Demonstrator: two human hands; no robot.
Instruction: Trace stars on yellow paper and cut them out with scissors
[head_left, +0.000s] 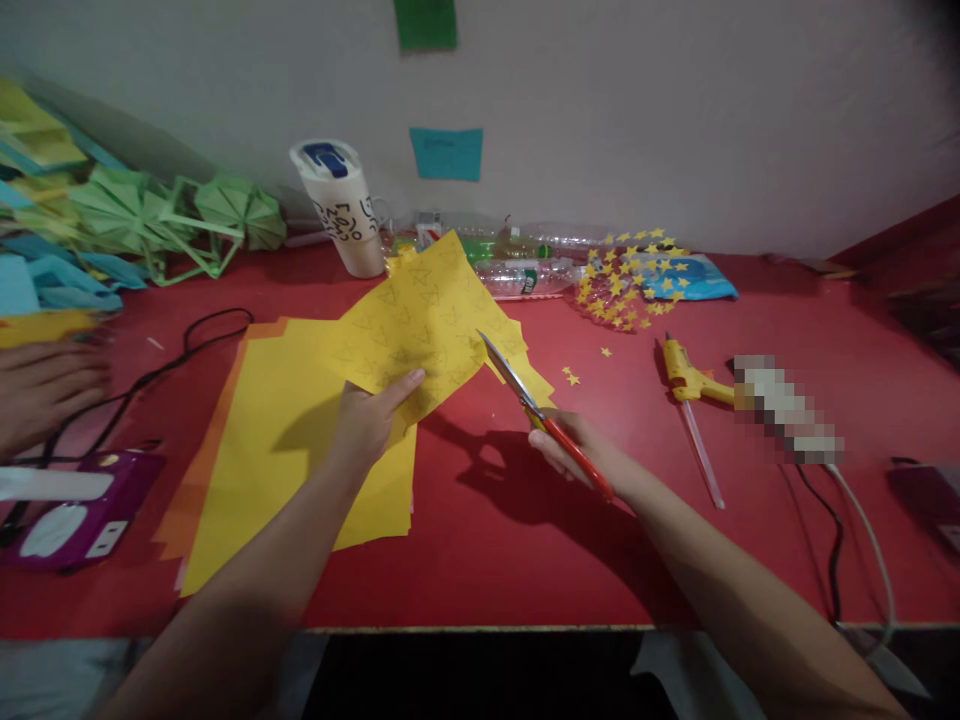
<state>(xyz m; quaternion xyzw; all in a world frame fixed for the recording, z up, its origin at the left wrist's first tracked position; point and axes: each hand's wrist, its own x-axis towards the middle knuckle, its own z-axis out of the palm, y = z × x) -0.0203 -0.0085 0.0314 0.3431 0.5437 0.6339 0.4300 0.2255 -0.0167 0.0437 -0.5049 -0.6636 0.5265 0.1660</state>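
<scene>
Your left hand (371,415) comes up from the lower left of the frame, forearm slanting toward the centre, and pinches the lower edge of a yellow paper sheet covered in drawn triangular and star-like outlines (420,315). Your thumb lies on its upper face, pointing to the upper right; the other fingers are hidden beneath. The sheet is tilted at the centre of the frame, above a stack of plain yellow paper (322,480) with orange paper sheets (199,480) showing along its left edge.

Your right forearm enters from the lower right, and your right hand (577,445) is curled around the red handles of a pair of metal-bladed scissors (541,417), right of centre. The blades point to the upper left, their tip overlapping the sheet's right edge in the view; you cannot tell from here whether they touch it.

Just beyond your right hand, small yellow paper stars (573,379) lie on the red tabletop (480,570). A yellow glue gun (681,372) rests farther right. At the left edge of the frame, another person's hand (52,395) lies low over the table, its grip unclear.
</scene>
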